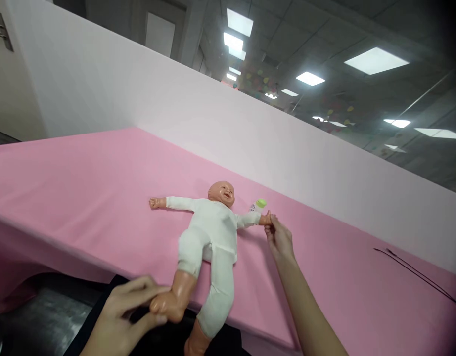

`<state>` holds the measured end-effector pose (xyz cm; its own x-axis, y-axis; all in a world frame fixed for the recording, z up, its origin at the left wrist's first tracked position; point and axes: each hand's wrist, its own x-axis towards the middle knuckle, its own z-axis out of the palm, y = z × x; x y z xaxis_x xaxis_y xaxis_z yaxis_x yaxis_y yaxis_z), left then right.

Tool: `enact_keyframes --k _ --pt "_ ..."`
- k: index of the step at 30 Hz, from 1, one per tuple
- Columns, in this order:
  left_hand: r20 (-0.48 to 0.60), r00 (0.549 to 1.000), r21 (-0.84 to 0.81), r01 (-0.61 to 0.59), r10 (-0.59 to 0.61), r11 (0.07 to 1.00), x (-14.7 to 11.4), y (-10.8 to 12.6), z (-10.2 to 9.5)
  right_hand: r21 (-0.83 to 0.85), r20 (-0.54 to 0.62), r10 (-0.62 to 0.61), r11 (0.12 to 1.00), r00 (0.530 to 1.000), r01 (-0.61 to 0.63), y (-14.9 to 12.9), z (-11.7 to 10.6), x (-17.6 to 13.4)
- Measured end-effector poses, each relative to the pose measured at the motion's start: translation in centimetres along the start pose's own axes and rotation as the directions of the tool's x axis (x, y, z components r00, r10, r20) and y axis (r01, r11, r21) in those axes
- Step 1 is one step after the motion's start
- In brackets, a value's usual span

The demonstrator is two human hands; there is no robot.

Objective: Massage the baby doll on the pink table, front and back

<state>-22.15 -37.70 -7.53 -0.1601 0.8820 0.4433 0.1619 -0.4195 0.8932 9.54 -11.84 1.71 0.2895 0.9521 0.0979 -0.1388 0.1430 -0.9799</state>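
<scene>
A baby doll (215, 222) with a white cloth body lies on its back on the pink table cover (102, 188). Its bare plastic feet hang over the near edge. My left hand (126, 306) grips the doll's foot on the left side, thumb below and fingers above. On the right, my right hand (280, 236) pinches the doll's small hand, and that arm is stretched out sideways. The doll's other arm lies spread to the left, touched by neither hand. Just behind the arm I hold is a small bottle (259, 204) with a green cap, partly hidden.
A white partition wall (228, 133) runs along the table's far side. Thin black cables (417, 274) lie on the cover at the right. A door (13, 74) with a handle stands at the far left. My dark-clothed legs are below the near edge.
</scene>
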Motion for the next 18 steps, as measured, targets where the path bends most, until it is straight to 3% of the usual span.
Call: enact_keyframes --k 2,5,7,9,12,15,18 --pt "-0.071 0.997 -0.015 0.004 -0.005 1.000 3.9 1.2 0.7 -0.099 0.186 -0.121 0.985 0.975 0.141 -1.4 1.8 -1.8" --pt "-0.100 0.990 -0.118 0.090 -0.102 0.989 9.7 1.6 2.5 -0.273 0.443 -0.109 0.929 0.890 0.250 -1.6 4.3 -4.9" --pt "-0.057 0.980 -0.242 0.173 -0.192 0.955 12.5 1.4 3.6 -0.328 0.535 -0.049 0.908 0.843 0.261 -0.9 5.3 -6.5" --pt "-0.013 0.971 -0.331 0.222 -0.239 0.917 13.7 1.3 4.2 -0.346 0.544 -0.037 0.900 0.838 0.264 -0.5 5.4 -6.9" --pt "-0.021 0.970 -0.298 0.224 -0.241 0.928 12.0 1.5 3.2 -0.331 0.426 -0.102 0.907 0.899 0.259 -1.0 4.3 -4.7" --pt "-0.013 0.971 -0.167 0.235 -0.240 0.958 6.5 1.3 0.9 -0.195 0.193 -0.159 0.961 0.968 0.197 -1.2 2.1 -0.6" --pt "0.042 0.957 -0.126 0.290 -0.287 0.949 0.2 0.1 -1.0 -0.060 -0.058 -0.005 0.998 0.998 0.001 0.7 0.0 2.6"
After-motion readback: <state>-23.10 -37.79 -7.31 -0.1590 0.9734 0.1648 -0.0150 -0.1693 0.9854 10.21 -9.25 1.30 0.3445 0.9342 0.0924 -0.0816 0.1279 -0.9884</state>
